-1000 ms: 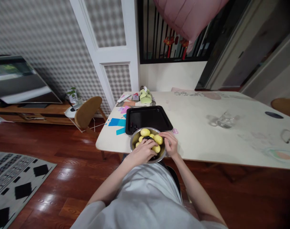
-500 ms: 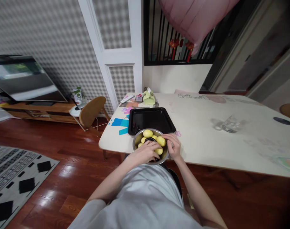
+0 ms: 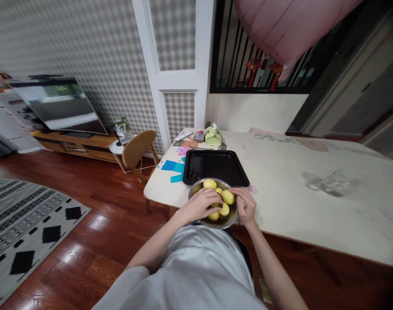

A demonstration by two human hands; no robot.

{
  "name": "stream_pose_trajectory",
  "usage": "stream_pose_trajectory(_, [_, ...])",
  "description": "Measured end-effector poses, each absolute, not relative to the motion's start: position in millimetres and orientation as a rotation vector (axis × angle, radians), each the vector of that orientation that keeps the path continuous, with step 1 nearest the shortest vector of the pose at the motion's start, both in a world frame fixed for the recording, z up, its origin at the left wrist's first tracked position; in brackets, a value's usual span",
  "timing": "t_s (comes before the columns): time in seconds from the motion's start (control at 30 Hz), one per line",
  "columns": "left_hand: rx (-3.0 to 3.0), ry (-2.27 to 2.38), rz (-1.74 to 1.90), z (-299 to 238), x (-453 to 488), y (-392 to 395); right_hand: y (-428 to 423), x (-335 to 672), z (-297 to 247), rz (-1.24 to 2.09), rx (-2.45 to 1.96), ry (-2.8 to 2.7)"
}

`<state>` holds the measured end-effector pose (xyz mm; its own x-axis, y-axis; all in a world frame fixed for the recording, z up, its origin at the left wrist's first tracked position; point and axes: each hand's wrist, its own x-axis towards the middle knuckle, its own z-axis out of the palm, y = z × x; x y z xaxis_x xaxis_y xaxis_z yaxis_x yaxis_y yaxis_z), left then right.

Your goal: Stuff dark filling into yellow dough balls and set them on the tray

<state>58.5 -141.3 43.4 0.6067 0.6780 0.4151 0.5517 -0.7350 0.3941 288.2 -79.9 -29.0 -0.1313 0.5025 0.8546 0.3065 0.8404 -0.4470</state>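
A round metal bowl (image 3: 231, 220) sits at the table's near edge, close to my body. Several smooth yellow ovals, lemons or peeled potatoes by their look, lie in it, one yellow oval (image 3: 209, 184) at the far side. My left hand (image 3: 205, 203) reaches in over the left rim. Its fingers are curled down among the yellow ovals, and what they grip is hidden. At the right rim, my right hand (image 3: 246, 204) closes on the bowl's edge, its fingertips beside another yellow oval (image 3: 227, 197). Directly beyond the bowl lies a black baking tray (image 3: 215, 165), a few small dark bits at its left.
The white table (image 3: 280, 206) stretches far to the right, with a clear glass (image 3: 333, 185) on it. Behind the tray stands a green tissue box (image 3: 213, 135). A wooden chair (image 3: 140, 150) is at the left, and a pink balloon (image 3: 289, 32) hangs overhead.
The view has swung slightly left. A black object seen in the bowl by my left hand no longer shows, and that hand's fingers have shifted over the yellow ovals. My right hand stays at the rim.
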Motion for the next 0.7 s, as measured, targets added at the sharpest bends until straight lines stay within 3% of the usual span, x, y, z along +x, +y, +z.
stream_pose_trajectory(0.37, [2.559,1.228,1.006,22.9,50.3,-138.7,-83.8,284.6,-26.0,0.220,-0.660,-1.705])
stream_pose_trajectory(0.7, [2.610,1.014,0.882,29.0,49.3,-142.0,-84.5,283.6,-26.7,0.243,-0.704,-1.709])
